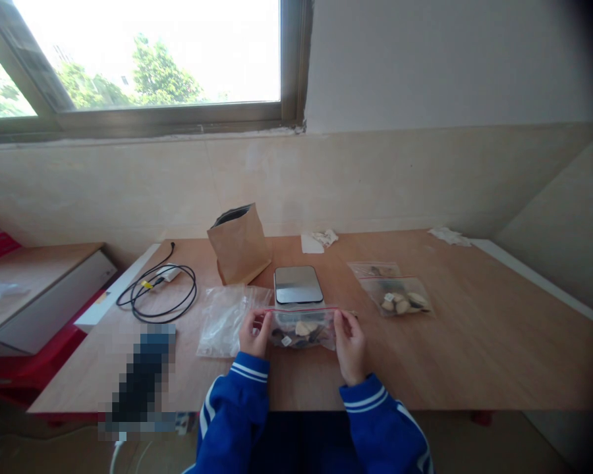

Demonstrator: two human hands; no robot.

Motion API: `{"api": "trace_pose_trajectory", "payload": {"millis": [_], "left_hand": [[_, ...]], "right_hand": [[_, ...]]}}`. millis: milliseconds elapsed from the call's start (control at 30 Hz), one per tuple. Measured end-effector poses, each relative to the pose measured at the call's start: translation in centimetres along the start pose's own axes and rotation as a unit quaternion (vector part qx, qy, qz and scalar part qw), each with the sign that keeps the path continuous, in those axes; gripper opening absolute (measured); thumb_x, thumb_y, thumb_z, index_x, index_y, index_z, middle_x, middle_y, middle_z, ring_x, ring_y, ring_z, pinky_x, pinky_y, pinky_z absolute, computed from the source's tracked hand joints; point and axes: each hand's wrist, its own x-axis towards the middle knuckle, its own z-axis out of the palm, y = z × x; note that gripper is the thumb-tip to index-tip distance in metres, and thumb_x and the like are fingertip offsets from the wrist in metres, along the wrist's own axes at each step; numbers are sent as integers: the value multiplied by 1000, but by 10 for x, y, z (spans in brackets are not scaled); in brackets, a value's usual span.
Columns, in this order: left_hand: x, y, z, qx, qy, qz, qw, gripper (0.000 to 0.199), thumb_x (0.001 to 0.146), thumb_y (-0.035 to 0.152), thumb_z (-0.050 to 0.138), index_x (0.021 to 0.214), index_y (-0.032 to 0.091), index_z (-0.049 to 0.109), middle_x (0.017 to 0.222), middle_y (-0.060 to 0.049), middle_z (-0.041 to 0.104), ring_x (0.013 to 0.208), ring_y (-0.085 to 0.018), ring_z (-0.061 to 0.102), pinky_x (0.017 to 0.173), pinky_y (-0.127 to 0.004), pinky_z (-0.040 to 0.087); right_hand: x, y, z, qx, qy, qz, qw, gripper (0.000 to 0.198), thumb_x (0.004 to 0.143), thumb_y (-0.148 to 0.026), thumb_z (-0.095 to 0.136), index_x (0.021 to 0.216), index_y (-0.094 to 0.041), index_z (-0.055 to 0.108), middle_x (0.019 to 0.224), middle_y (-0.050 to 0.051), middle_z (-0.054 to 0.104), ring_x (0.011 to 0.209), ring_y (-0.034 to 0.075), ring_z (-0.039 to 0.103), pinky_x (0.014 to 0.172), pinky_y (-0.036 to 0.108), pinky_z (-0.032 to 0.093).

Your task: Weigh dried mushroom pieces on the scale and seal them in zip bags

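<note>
Between both hands is a clear zip bag (pixel 304 334) with a red seal strip along its top edge, holding pale and dark dried pieces and a small white packet. My left hand (pixel 255 334) pinches the left end of the strip. The right end is pinched by my right hand (pixel 350 342). Just behind the bag stands a small scale (pixel 298 284) with a silver top. A pile of clear plastic bags (pixel 222 322) lies beside my left hand.
Filled zip bags (pixel 395 295) lie on the table (pixel 469 355) to the right. An open brown paper pouch (pixel 240 245) stands at the back left. A coiled black cable (pixel 192 299) and a blurred-out dark object (pixel 141 378) lie left. Crumpled white tissue (pixel 325 237) sits near the wall.
</note>
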Motion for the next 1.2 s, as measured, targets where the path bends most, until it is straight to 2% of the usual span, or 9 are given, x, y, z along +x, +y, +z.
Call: {"api": "trace_pose_trajectory", "payload": {"millis": [167, 367, 633, 733, 833, 967, 1200], "left_hand": [[2, 3, 0, 18, 1, 20, 1000, 28, 77, 44, 63, 76, 16, 66, 70, -3, 65, 58, -13, 57, 52, -24, 47], [3, 6, 0, 25, 13, 4, 1000, 30, 73, 47, 65, 71, 17, 66, 63, -1, 63, 51, -11, 53, 48, -23, 44], [2, -2, -1, -18, -5, -36, 999, 33, 74, 49, 64, 80, 16, 66, 70, -2, 65, 57, -13, 57, 53, -24, 47], [2, -4, 0, -49, -42, -61, 996, 35, 73, 50, 66, 82, 16, 66, 68, -2, 64, 57, -13, 56, 51, -23, 45], [1, -3, 1, -66, -80, -70, 992, 36, 72, 51, 68, 78, 15, 66, 64, -1, 60, 55, -12, 54, 49, -22, 43], [0, 0, 0, -52, -53, -51, 996, 34, 72, 50, 68, 73, 16, 65, 64, 0, 58, 55, -11, 52, 49, -22, 42], [3, 3, -4, -36, -50, -4, 998, 29, 72, 44, 70, 69, 16, 67, 67, -1, 59, 59, -12, 54, 54, -23, 44]], "right_hand": [[0, 2, -1, 15, 5, 14, 1000, 45, 77, -60, 60, 89, -17, 65, 83, 9, 72, 72, 21, 67, 63, 32, 54], [0, 4, 0, 22, 7, 21, 1000, 44, 77, -60, 61, 88, -17, 64, 83, 8, 71, 70, 20, 66, 56, 29, 53], [1, 3, 0, 18, -31, 41, 999, 47, 80, -63, 55, 92, -18, 65, 81, 7, 71, 65, 19, 63, 51, 27, 48], [0, 2, 0, 19, -34, 47, 998, 46, 78, -62, 58, 94, -18, 64, 83, 7, 71, 68, 19, 63, 53, 28, 49], [0, 2, 1, 12, -35, 24, 999, 43, 75, -58, 64, 93, -19, 64, 84, 6, 70, 76, 21, 64, 61, 30, 51], [0, 3, 2, 11, -25, 11, 1000, 40, 76, -56, 64, 90, -18, 64, 84, 6, 69, 77, 21, 64, 64, 31, 52], [0, 2, 0, 12, -12, 3, 1000, 39, 76, -54, 65, 90, -18, 64, 88, 7, 69, 79, 21, 64, 69, 32, 51]]}}
